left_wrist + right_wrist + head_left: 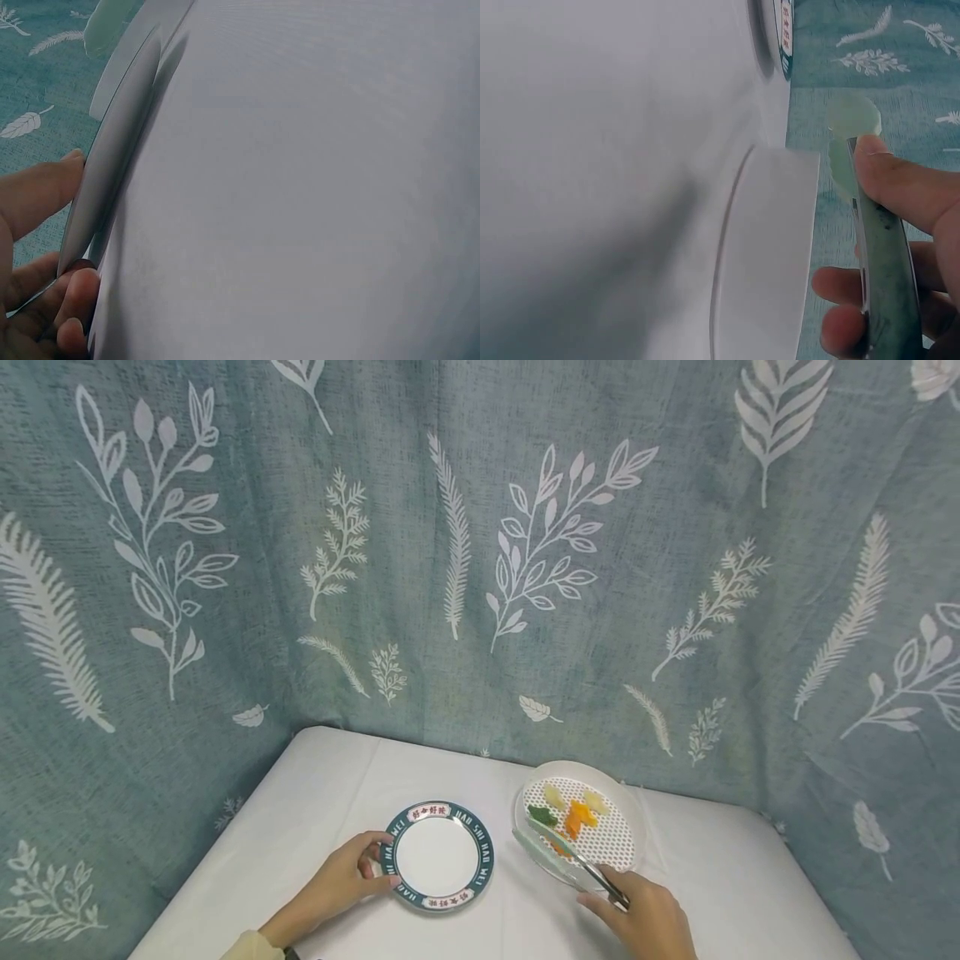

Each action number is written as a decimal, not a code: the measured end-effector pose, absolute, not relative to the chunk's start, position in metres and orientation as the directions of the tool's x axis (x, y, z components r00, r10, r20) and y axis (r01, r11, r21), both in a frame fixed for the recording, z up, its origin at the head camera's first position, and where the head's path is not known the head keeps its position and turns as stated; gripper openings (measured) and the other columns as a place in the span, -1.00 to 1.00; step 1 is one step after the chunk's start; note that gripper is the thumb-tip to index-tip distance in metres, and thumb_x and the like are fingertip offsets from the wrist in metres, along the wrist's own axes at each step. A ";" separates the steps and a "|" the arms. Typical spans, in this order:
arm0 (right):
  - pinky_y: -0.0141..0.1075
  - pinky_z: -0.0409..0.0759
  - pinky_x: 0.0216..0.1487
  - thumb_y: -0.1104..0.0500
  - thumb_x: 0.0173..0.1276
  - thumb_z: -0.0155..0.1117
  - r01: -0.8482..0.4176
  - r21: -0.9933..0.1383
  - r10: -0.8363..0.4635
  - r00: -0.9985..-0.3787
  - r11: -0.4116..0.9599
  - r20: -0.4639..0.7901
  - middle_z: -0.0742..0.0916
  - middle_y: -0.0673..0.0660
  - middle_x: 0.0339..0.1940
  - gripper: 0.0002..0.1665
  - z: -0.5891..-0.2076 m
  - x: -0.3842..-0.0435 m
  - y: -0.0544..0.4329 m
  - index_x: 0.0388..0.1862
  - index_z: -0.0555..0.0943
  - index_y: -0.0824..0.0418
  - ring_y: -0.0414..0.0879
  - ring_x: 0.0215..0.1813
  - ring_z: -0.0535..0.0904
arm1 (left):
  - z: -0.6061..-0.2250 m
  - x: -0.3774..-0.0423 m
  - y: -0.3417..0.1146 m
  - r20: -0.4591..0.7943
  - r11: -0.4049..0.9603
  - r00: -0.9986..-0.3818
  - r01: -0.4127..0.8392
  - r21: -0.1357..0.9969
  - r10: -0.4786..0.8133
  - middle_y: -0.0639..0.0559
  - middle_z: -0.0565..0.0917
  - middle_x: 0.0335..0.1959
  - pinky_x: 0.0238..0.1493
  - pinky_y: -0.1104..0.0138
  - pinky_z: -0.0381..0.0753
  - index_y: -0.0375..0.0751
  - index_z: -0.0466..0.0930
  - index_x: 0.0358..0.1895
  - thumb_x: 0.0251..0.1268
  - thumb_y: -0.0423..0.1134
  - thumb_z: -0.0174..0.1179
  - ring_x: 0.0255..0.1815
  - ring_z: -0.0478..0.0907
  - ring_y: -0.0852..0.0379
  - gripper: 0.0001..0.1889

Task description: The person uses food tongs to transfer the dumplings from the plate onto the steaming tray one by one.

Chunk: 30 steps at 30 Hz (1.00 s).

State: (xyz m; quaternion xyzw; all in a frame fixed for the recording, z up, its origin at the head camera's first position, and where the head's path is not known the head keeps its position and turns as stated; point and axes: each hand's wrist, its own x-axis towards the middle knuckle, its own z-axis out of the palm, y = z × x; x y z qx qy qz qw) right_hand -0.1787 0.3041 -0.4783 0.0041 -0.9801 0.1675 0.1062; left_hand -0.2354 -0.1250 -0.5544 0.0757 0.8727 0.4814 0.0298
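Observation:
A round white plate [437, 857] with a dark green lettered rim lies on the table. At its left edge my left hand [348, 872] grips the rim; the left wrist view shows the plate [112, 161] edge-on between the fingers. My right hand [645, 914] holds tongs [889, 277] with pale green tips, thumb on one side and fingers on the other. The tips are apart, over the left part of a white perforated tray [637, 810]. In the tray lie a green piece [542, 815], orange pieces [576, 818] and pale yellow pieces [553, 796].
A white cloth covers the table [330, 785]. Behind and beside it hangs a blue-green curtain [420, 693] with white leaf prints. The tray stands near the table's back edge, to the right of the plate.

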 end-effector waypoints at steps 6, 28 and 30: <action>-0.23 0.41 -0.41 -0.36 0.06 0.55 -0.061 -0.316 -0.001 -0.983 0.947 0.185 0.54 -0.19 -0.53 -0.25 -0.484 -0.174 0.289 0.11 0.78 0.09 -0.21 -0.48 0.38 | -0.552 -0.235 -0.125 0.030 0.525 -0.986 0.115 0.843 0.167 0.13 0.56 -0.16 -0.32 0.34 0.51 -0.10 0.53 0.32 0.01 0.07 0.57 -0.32 0.47 0.15 -0.23; -0.28 0.30 -0.44 -0.48 0.02 0.46 -0.018 -0.329 -0.028 -0.999 0.944 -0.028 0.46 -0.09 -0.60 -0.15 -0.498 -0.164 0.253 0.15 0.77 0.03 -0.17 -0.51 0.33 | -0.552 -0.232 -0.125 0.016 0.514 -0.987 0.097 0.852 0.159 0.09 0.58 -0.14 -0.33 0.33 0.50 -0.12 0.52 0.33 0.00 0.01 0.60 -0.30 0.46 0.13 -0.22; -0.30 0.30 -0.45 -0.50 0.01 0.45 -0.024 -0.329 -0.032 -0.999 0.944 -0.021 0.46 -0.10 -0.62 -0.13 -0.499 -0.163 0.253 0.15 0.77 0.02 -0.17 -0.53 0.33 | -0.552 -0.233 -0.125 0.015 0.515 -0.987 0.095 0.852 0.158 0.09 0.57 -0.15 -0.33 0.32 0.50 -0.11 0.53 0.33 0.00 0.02 0.60 -0.30 0.46 0.13 -0.22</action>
